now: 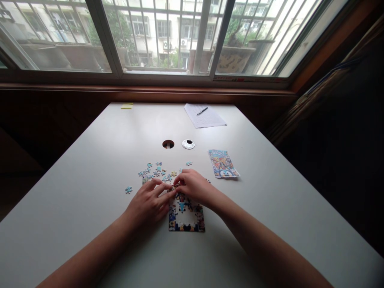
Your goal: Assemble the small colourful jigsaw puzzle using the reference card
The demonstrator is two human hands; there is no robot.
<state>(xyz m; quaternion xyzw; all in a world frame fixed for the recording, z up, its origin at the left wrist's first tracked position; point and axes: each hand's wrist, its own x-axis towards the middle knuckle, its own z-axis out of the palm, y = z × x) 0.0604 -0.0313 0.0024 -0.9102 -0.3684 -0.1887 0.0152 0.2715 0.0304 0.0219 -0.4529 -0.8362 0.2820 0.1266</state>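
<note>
A partly assembled jigsaw puzzle [187, 227] lies flat in front of me, its lower border joined and bare table showing through the gap inside. My left hand [152, 199] rests at its upper left, fingers stretched and apart, with fingertips touching the puzzle's top area. Over the top edge, my right hand [192, 185] is closed in a pinch on what looks like a small puzzle piece, mostly hidden by the fingers. Loose blue and white puzzle pieces [157, 173] are scattered just beyond both hands. One piece [129, 190] lies apart on the left.
A colourful printed picture sheet [223, 163] lies right of the hands. Farther back are written paper [207, 119] with a pen [202, 111], and a yellow sticky pad [127, 106]. The white table [75, 192] has a cable hole [168, 144] and a round metal cover [188, 144].
</note>
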